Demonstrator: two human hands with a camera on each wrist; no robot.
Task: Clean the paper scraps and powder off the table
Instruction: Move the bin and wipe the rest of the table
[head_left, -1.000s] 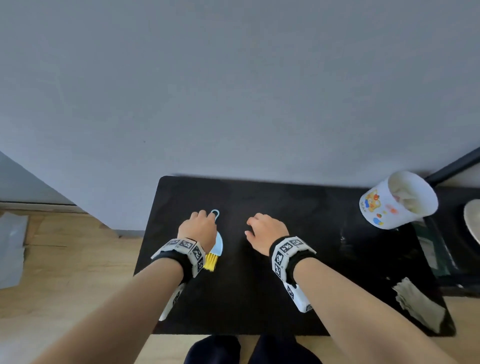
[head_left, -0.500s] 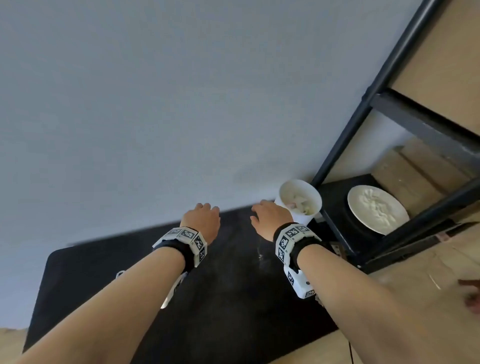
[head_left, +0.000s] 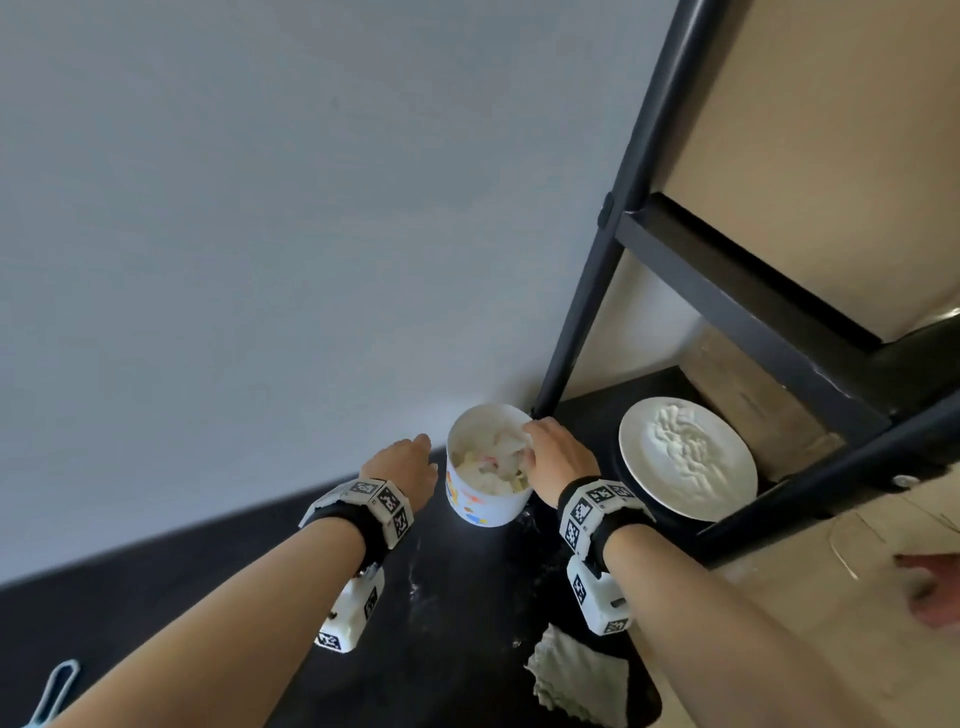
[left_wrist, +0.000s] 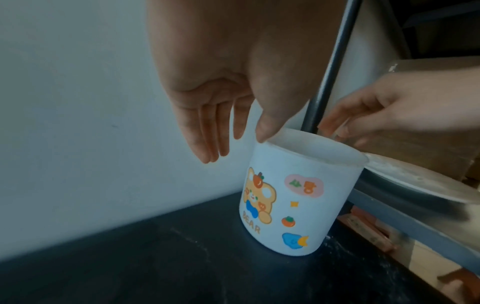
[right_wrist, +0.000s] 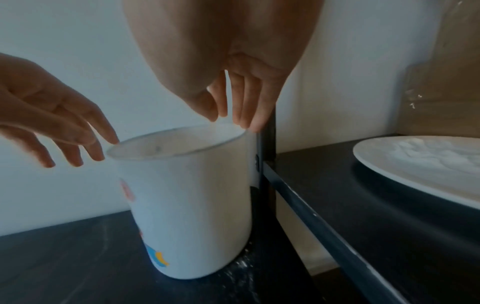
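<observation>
A white cup (head_left: 485, 499) with bear stickers stands on the black table (head_left: 208, 597) by the wall, with white paper scraps (head_left: 493, 462) inside. My left hand (head_left: 418, 457) hangs just left of the cup, fingers straight. In the left wrist view, the left hand (left_wrist: 241, 144) has its thumb touching the rim of the cup (left_wrist: 298, 197). My right hand (head_left: 530, 447) hovers over the cup's right rim. In the right wrist view, the right hand (right_wrist: 231, 121) points its fingers down just above the cup (right_wrist: 192, 195), holding nothing. Powder specks (head_left: 415, 587) lie near the cup's base.
A white plate (head_left: 727, 499) heaped with powder sits on the black shelf (head_left: 587, 415) right of the cup. A shelf post (head_left: 582, 312) rises behind it. A folded cloth (head_left: 576, 675) lies near the table's front edge. A blue handle (head_left: 54, 686) shows far left.
Both hands have moved right from the middle of the table to the cup. The left hand let go of the brush, which stays far left. My view has turned right.
</observation>
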